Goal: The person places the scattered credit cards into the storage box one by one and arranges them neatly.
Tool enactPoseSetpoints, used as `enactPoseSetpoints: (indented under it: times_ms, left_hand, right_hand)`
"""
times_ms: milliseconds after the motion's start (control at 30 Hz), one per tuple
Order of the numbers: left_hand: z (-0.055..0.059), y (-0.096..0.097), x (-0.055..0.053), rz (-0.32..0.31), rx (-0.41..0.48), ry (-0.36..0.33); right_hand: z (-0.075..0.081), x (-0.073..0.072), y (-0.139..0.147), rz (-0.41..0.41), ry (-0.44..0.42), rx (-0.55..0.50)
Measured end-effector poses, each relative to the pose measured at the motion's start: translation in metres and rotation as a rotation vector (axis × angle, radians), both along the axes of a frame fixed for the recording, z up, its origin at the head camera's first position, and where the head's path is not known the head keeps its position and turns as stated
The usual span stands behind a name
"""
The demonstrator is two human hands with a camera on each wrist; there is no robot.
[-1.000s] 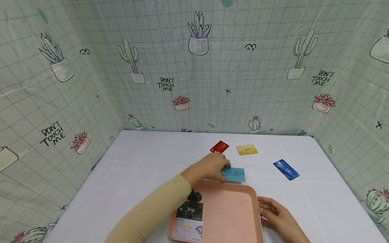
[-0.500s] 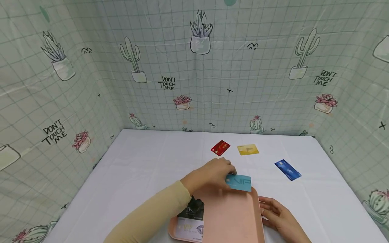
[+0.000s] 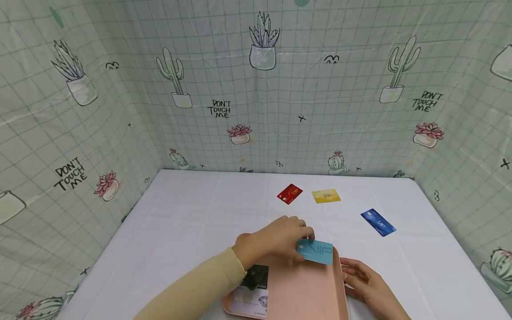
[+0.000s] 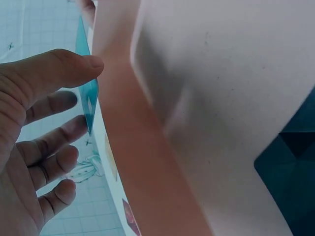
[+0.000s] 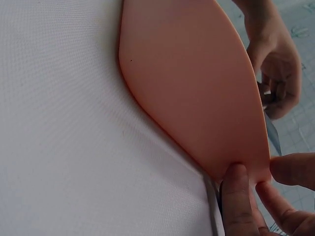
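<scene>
My left hand (image 3: 282, 238) pinches a teal VIP card (image 3: 316, 252) between thumb and fingers. It holds the card over the far right part of a pink tray (image 3: 300, 289), near the rim. In the left wrist view the thumb (image 4: 74, 69) lies against one face of the teal card (image 4: 87, 93), fingers behind it. My right hand (image 3: 366, 284) touches the tray's right side, its fingertips at the outer wall (image 5: 192, 88). Inside the tray at left, a silver-white card (image 3: 250, 303) lies below a black card (image 3: 262, 272), which is partly hidden by the left wrist.
Beyond the tray on the white table (image 3: 192, 204) lie a red card (image 3: 290, 194), a yellow card (image 3: 326, 196) and a blue card (image 3: 378, 222), spaced apart. A cactus-print cloth (image 3: 276, 98) forms walls behind and at both sides.
My left hand has brought the teal card from the table beyond the tray's far edge toward me, over the tray. My right hand has stayed at the tray's side.
</scene>
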State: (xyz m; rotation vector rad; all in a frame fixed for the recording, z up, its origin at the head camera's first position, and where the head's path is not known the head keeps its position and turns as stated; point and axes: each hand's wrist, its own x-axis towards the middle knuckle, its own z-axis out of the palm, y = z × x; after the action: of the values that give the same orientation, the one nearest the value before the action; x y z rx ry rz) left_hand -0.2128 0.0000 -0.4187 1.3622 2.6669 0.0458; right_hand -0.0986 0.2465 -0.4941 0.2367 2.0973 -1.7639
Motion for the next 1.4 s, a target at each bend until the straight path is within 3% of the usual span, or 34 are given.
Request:
enactPoseSetpoints:
  times_ms: [200,400,600,933,1400]
  left_hand:
    - [-0.001,-0.011,0.01,-0.05,0.006,0.051]
    - [-0.004,-0.019,0.015,-0.039,-0.017,0.052]
    - [-0.016,-0.032,0.014,-0.025,-0.027,0.08]
    - [-0.023,-0.05,0.011,0.031,-0.011,0.051]
    - [-0.03,-0.07,0.022,0.152,0.002,-0.003]
  right_hand:
    - [0.0,0.001,0.0,0.005,0.005,0.003]
    - [0.003,0.0,-0.002,-0.038,0.006,0.033]
    - [0.002,0.001,0.0,-0.013,0.021,0.022]
    - [0.0,0.002,0.0,-0.016,0.021,0.015]
    - [-0.004,0.002,0.001,0.006,0.027,0.001]
